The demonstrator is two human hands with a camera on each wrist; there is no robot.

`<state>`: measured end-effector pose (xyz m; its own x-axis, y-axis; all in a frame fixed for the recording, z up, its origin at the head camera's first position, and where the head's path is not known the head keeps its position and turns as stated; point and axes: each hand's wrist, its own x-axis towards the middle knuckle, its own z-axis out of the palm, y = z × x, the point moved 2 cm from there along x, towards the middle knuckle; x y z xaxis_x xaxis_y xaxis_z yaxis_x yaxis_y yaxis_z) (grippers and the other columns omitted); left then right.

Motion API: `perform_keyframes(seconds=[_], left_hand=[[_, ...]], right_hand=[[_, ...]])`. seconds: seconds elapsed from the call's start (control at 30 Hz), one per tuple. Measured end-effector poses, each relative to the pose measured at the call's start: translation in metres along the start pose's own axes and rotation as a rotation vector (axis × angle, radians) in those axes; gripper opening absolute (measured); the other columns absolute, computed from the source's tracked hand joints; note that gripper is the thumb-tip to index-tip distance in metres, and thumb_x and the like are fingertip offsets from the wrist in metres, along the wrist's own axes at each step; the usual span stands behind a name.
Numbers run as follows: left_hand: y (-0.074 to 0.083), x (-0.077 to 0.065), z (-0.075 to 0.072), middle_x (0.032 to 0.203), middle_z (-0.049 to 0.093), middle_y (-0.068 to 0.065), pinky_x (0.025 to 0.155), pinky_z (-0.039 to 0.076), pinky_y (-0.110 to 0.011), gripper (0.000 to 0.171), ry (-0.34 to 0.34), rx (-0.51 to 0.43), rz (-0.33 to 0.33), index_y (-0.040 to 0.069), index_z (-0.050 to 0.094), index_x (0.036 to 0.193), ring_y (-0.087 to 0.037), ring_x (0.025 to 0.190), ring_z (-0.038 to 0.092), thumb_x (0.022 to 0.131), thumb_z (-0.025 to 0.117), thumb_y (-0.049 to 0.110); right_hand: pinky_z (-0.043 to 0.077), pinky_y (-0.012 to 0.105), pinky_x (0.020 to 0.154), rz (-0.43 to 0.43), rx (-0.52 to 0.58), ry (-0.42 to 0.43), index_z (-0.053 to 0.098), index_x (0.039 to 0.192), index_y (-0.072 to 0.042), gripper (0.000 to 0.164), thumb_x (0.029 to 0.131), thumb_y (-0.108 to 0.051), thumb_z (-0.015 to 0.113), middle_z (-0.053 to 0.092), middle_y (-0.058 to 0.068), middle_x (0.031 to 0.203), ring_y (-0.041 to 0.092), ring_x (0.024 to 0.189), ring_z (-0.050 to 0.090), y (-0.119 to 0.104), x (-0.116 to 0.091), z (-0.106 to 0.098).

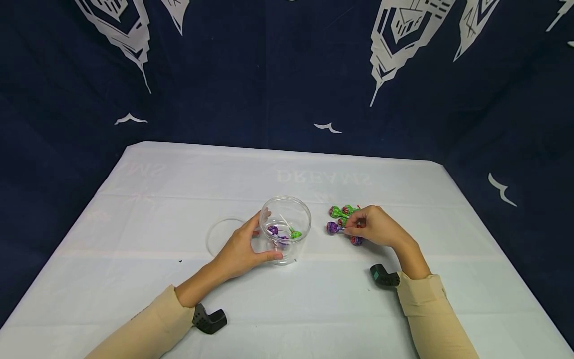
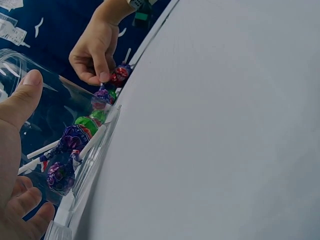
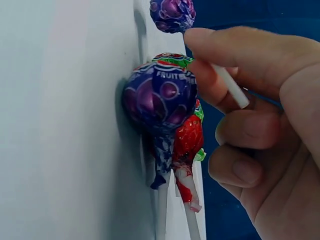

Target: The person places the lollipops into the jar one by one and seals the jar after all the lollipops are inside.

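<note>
A clear round jar (image 1: 307, 225) stands on the table, held at its left side by my left hand (image 1: 239, 252), thumb toward the front and fingers round the wall. Inside lie two purple lollipops (image 2: 61, 176) and a green lollipop (image 2: 86, 123), their white sticks leaning on the wall. To the right of the jar, my right hand (image 1: 381, 228) pinches a purple lollipop (image 3: 172, 15) by its stick between thumb and forefinger. Under and beside that hand lie several lollipops: green ones (image 1: 335, 212), a red one (image 3: 189, 137) and another purple one (image 3: 155, 97).
A clear ring-shaped lid (image 1: 209, 234) lies flat on the white tablecloth (image 1: 296, 309), left of the jar and partly behind my left hand. A dark blue cloth (image 1: 251, 75) with white prints hangs behind the table. Dark wrist cameras (image 1: 210, 320) sit below both sleeves.
</note>
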<state>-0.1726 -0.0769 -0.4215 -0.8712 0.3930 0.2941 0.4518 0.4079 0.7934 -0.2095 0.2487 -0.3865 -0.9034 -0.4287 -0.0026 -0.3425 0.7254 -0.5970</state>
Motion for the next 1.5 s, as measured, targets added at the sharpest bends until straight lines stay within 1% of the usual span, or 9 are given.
perform_keyframes(seconds=[0.27, 0.5, 0.63, 0.9, 0.97, 1.1, 1.17, 1.33, 1.5], left_hand=[[0.000, 0.000, 0.000, 0.138, 0.040, 0.002, 0.092, 0.045, -0.031, 0.099, 0.008, -0.002, 0.009, 0.021, 0.027, 0.144, -0.015, 0.117, 0.046, 0.064, 0.077, 0.052], [0.000, 0.000, 0.000, 0.138, 0.040, 0.001, 0.093, 0.045, -0.031, 0.100, 0.001, -0.002, 0.004, 0.021, 0.026, 0.145, -0.015, 0.118, 0.045, 0.064, 0.077, 0.051], [-0.001, 0.000, 0.000, 0.138, 0.040, 0.002, 0.093, 0.045, -0.030, 0.100, -0.002, -0.004, -0.003, 0.022, 0.026, 0.145, -0.015, 0.118, 0.045, 0.064, 0.076, 0.053], [-0.002, 0.000, 0.000, 0.138, 0.040, 0.001, 0.093, 0.045, -0.031, 0.100, -0.008, 0.002, -0.009, 0.022, 0.025, 0.145, -0.016, 0.116, 0.047, 0.065, 0.075, 0.055], [-0.002, 0.000, 0.000, 0.138, 0.040, 0.001, 0.093, 0.045, -0.031, 0.100, -0.008, 0.005, -0.012, 0.022, 0.025, 0.145, -0.016, 0.116, 0.047, 0.064, 0.075, 0.054], [-0.002, 0.000, 0.001, 0.139, 0.039, 0.001, 0.093, 0.045, -0.030, 0.100, -0.008, 0.010, -0.010, 0.022, 0.024, 0.145, -0.016, 0.117, 0.046, 0.064, 0.075, 0.054], [-0.001, 0.000, 0.000, 0.140, 0.039, 0.001, 0.093, 0.045, -0.030, 0.100, -0.007, 0.008, -0.007, 0.021, 0.024, 0.145, -0.016, 0.117, 0.046, 0.065, 0.076, 0.053], [0.000, 0.000, 0.000, 0.140, 0.039, 0.000, 0.093, 0.045, -0.031, 0.100, -0.009, 0.004, -0.006, 0.020, 0.024, 0.145, -0.017, 0.118, 0.046, 0.065, 0.076, 0.052], [0.001, 0.000, -0.001, 0.139, 0.039, 0.001, 0.092, 0.045, -0.032, 0.101, -0.011, 0.009, -0.015, 0.022, 0.024, 0.145, -0.019, 0.114, 0.049, 0.064, 0.076, 0.052]], right_hand=[[0.039, 0.022, 0.043, -0.001, 0.050, 0.007, 0.069, 0.078, -0.011, 0.005, 0.080, -0.015, 0.071, 0.061, -0.003, 0.064, 0.009, 0.051, 0.047, -0.001, 0.000, -0.002], [0.037, 0.021, 0.043, -0.006, 0.057, 0.096, 0.068, 0.078, -0.012, 0.008, 0.082, -0.018, 0.070, 0.059, -0.002, 0.066, 0.010, 0.053, 0.044, -0.002, 0.000, -0.004], [0.039, 0.021, 0.044, 0.010, 0.082, 0.135, 0.067, 0.079, -0.008, 0.008, 0.083, -0.015, 0.068, 0.059, 0.001, 0.068, 0.009, 0.054, 0.045, -0.004, 0.000, -0.005], [0.042, 0.020, 0.045, -0.026, 0.141, 0.199, 0.065, 0.084, 0.004, 0.005, 0.083, -0.001, 0.065, 0.063, 0.011, 0.075, 0.007, 0.056, 0.049, -0.040, -0.007, -0.014], [0.043, 0.019, 0.046, -0.026, 0.174, 0.196, 0.065, 0.086, 0.004, 0.006, 0.083, -0.001, 0.065, 0.064, 0.015, 0.078, 0.011, 0.057, 0.051, -0.041, -0.006, -0.015], [0.046, 0.021, 0.049, -0.036, 0.219, 0.180, 0.065, 0.087, 0.005, 0.007, 0.084, -0.001, 0.063, 0.064, 0.016, 0.082, 0.023, 0.063, 0.057, -0.044, -0.006, -0.016], [0.048, 0.021, 0.051, -0.035, 0.218, 0.192, 0.065, 0.087, 0.004, 0.007, 0.085, -0.002, 0.063, 0.065, 0.014, 0.083, 0.026, 0.067, 0.059, -0.046, -0.006, -0.017], [0.051, 0.018, 0.059, -0.073, 0.219, 0.287, 0.064, 0.084, 0.004, 0.006, 0.084, -0.001, 0.064, 0.065, 0.013, 0.082, 0.012, 0.071, 0.059, -0.056, -0.006, -0.020], [0.052, 0.017, 0.065, -0.154, 0.278, 0.391, 0.063, 0.083, 0.008, 0.005, 0.082, 0.003, 0.064, 0.064, 0.016, 0.080, 0.009, 0.072, 0.059, -0.064, -0.007, -0.023]])
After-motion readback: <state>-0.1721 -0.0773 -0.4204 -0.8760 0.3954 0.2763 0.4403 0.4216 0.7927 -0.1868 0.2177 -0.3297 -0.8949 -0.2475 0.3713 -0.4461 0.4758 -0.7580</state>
